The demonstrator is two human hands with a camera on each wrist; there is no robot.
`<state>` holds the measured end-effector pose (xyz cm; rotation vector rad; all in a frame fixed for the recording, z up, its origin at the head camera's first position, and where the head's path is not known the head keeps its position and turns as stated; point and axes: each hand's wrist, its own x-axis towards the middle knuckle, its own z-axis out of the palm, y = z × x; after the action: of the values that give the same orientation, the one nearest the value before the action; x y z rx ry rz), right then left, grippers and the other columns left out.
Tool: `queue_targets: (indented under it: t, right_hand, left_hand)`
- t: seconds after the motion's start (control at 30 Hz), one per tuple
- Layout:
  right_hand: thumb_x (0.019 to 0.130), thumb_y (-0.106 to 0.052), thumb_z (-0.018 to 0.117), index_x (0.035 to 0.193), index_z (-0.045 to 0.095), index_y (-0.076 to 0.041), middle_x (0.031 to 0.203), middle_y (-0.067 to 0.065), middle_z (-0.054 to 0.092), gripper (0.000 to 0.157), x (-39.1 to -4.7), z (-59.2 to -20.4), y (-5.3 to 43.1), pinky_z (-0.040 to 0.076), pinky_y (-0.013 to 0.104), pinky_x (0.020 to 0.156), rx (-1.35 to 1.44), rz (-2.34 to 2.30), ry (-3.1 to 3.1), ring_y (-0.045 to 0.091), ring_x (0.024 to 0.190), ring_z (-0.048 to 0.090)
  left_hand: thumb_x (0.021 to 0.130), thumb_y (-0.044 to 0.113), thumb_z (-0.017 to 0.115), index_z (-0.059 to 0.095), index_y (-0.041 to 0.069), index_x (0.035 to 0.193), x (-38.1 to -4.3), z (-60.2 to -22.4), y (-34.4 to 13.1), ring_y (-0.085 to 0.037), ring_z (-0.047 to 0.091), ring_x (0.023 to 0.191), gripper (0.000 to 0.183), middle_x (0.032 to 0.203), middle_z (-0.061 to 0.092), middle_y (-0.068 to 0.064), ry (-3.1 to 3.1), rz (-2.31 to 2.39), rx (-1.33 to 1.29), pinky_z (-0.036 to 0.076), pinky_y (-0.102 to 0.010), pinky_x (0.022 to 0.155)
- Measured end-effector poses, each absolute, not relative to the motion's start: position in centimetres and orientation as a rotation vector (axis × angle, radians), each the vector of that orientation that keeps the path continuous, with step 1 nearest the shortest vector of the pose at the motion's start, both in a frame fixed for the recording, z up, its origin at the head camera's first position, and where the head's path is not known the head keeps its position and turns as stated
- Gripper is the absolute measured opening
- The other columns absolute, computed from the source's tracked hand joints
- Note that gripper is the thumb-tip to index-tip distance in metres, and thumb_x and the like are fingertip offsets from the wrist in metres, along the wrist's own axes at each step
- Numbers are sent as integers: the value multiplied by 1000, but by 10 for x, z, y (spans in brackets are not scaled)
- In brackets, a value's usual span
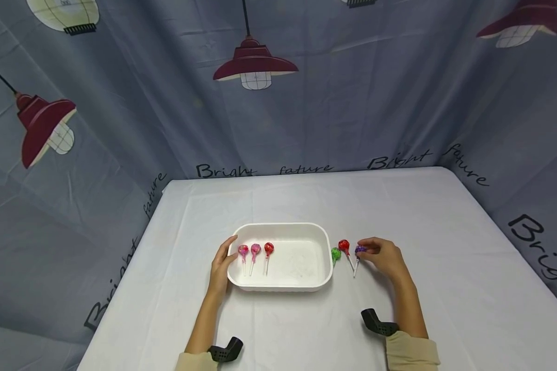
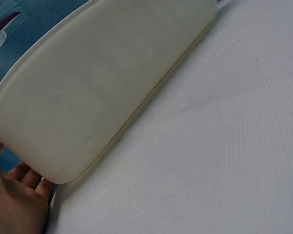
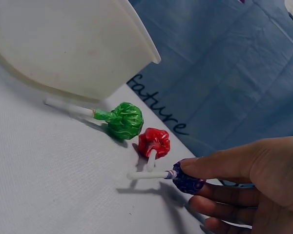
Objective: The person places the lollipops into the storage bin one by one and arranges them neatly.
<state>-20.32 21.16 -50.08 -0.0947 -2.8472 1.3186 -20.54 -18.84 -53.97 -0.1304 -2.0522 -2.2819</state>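
At the left end of the white tray (image 1: 301,282), my left hand (image 1: 220,269) grips the rim, with the thumb at the edge and the fingers along the outer wall. Two pink lollipops (image 1: 256,249) and a red lollipop (image 1: 269,248) lie side by side inside it. My right hand (image 1: 384,257) pinches a purple lollipop (image 3: 188,178) by its wrapped head, its white stick pointing toward the tray side. Just left of that, a red lollipop (image 3: 154,143) and a green lollipop (image 3: 125,121) rest on the tablecloth, the green one close beside the tray wall.
A white cloth covers the table (image 1: 455,288). Behind it hangs a grey-blue curtain (image 1: 334,113) printed with red lamps and lettering. Black wrist cameras (image 1: 379,323) sit on both forearms.
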Motion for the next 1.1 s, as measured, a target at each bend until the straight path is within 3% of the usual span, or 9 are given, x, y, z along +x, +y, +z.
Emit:
queue_targets:
  t: [0.4,0.63,0.8,0.93,1.1]
  right_hand:
    - [81,-16,71,107,65,-2,95,13,65,30,-206,-495,213,47,36,71,-41,1326,-2763,26,85,58]
    - [79,-38,70,103,67,-13,92,2,67,34,-221,-523,221,48,25,58,102,1309,-2645,14,78,59]
    - [79,-31,72,106,66,-6,94,8,66,37,-211,-492,202,50,35,61,99,1464,-2619,18,81,60]
    - [81,-23,71,108,64,-1,97,12,66,35,-208,-478,189,49,27,70,110,1544,-2627,19,83,60]
    - [81,-20,72,107,65,-3,96,9,66,32,-211,-476,177,49,25,68,57,1605,-2632,17,82,61]
  left_hand:
    - [94,3,43,41,8,137,-197,-519,-184,-12,15,137,44,149,26,-6,-2117,-2254,-105,14,-31,111]
    - [94,6,45,45,14,136,-206,-539,-188,-8,16,136,43,148,29,1,-2074,-2268,-126,14,-30,111]
    - [92,10,48,47,16,134,-206,-542,-188,-8,17,136,42,146,31,1,-2060,-2247,-147,13,-31,112]
    - [92,10,48,47,17,134,-206,-542,-188,-9,18,136,42,146,31,1,-2060,-2245,-143,15,-31,111]
    - [92,10,48,47,17,134,-206,-541,-187,-9,21,135,43,146,32,2,-2056,-2261,-137,17,-31,111]
